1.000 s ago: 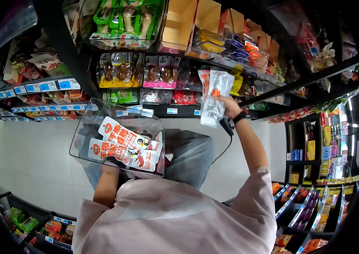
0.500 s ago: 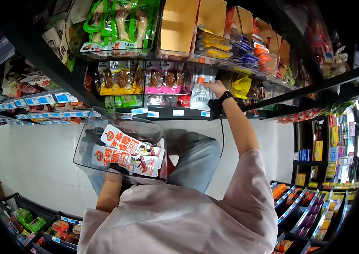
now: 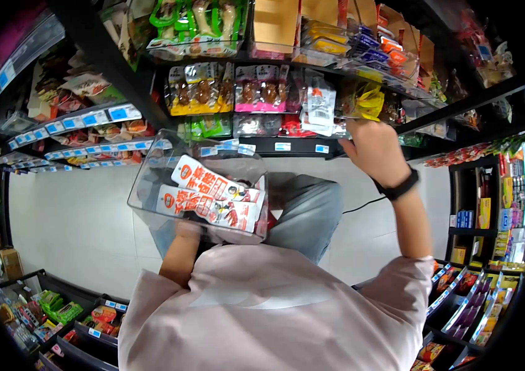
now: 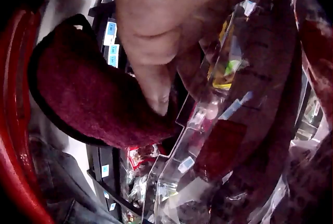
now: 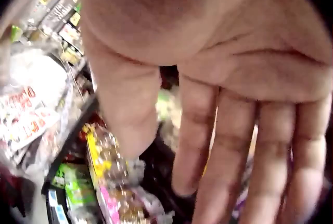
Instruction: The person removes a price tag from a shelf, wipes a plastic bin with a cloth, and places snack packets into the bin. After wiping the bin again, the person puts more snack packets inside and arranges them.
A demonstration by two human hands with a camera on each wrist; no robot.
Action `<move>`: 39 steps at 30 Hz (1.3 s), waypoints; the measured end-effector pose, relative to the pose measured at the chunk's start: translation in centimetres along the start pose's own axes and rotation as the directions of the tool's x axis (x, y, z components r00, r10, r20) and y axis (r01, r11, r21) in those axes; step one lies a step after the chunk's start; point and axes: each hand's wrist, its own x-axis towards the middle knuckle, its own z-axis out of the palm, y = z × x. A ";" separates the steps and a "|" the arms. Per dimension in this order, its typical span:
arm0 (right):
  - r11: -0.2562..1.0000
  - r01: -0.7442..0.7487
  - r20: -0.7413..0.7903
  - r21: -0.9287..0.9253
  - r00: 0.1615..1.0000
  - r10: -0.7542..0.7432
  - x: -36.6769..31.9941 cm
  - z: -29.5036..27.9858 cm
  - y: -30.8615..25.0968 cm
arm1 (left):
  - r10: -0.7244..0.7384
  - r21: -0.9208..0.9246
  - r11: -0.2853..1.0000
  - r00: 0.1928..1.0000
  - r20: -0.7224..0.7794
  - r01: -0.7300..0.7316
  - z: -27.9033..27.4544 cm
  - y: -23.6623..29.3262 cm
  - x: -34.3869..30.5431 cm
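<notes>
My left hand grips the near edge of a clear plastic container, its fingers partly hidden. Two white packets with red print, one upper and one lower, lie overlapping in the container. Nothing is held by my right hand; the right wrist view shows its palm and extended fingers. It is in front of the lower shelf, below a yellow packet. To its left, a silver-white packet lies against the shelf goods.
Green packs, cardboard boxes and yellow packets fill the upper shelf. Yellow and pink packs stand below. A dark slanted shelf bar is at right. Low racks stand behind on both sides.
My right hand has let go of the silver-white packet, which now lies at the shelf, and has drawn away to the right. My left hand still holds the container. The head view has shifted.
</notes>
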 end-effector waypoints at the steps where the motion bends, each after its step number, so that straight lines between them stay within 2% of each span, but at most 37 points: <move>1: 0.999 0.011 0.091 -0.034 0.996 -0.008 -0.7 -3.0 -2.0 | 0.012 0.003 1.000 1.000 0.002 -0.012 0.2 0.0 -0.1; 2: 0.997 0.030 0.178 -0.068 0.984 -0.017 -1.5 -5.5 -3.9 | 0.018 0.005 1.000 1.000 0.005 -0.018 0.3 0.0 -0.1; 4: 0.958 0.148 0.118 -0.245 0.985 -0.122 -3.1 -9.2 -7.4 | 0.042 0.011 0.999 0.999 0.015 -0.042 0.7 0.0 -0.3; 6: 0.927 0.074 0.021 -0.368 0.997 -0.071 -4.1 -11.8 -11.1 | 0.061 0.014 0.998 0.998 0.025 -0.062 0.8 0.1 -0.1; 8: 0.827 0.146 0.075 -0.543 0.989 -0.125 -4.4 -14.9 -13.4 | 0.078 0.014 0.997 0.996 0.032 -0.078 0.9 0.2 -0.2; 10: 0.672 0.210 0.102 -0.710 0.975 -0.197 -4.5 -16.5 -14.8 | 0.092 0.016 0.996 0.995 0.035 -0.092 1.0 0.4 -0.5; 11: 0.674 0.209 0.088 -0.708 0.974 -0.209 -4.8 -16.3 -14.8 | 0.099 0.018 0.995 0.994 0.038 -0.099 1.1 0.5 -0.7; 14: 0.456 0.190 -0.040 -0.870 0.892 -0.450 -5.2 -15.8 -14.3 | 0.109 0.020 0.994 0.993 0.039 -0.110 1.1 0.6 -1.1; 20: 0.482 0.205 -0.042 -0.852 0.891 -0.452 -5.3 -16.5 -14.6 | 0.118 0.020 0.993 0.992 0.035 -0.119 1.1 0.7 -1.5; 39: 0.735 0.308 -0.018 -0.605 0.917 -0.399 -4.6 -18.4 -15.8 | 0.144 0.009 0.990 0.989 0.029 -0.144 0.6 0.4 -0.9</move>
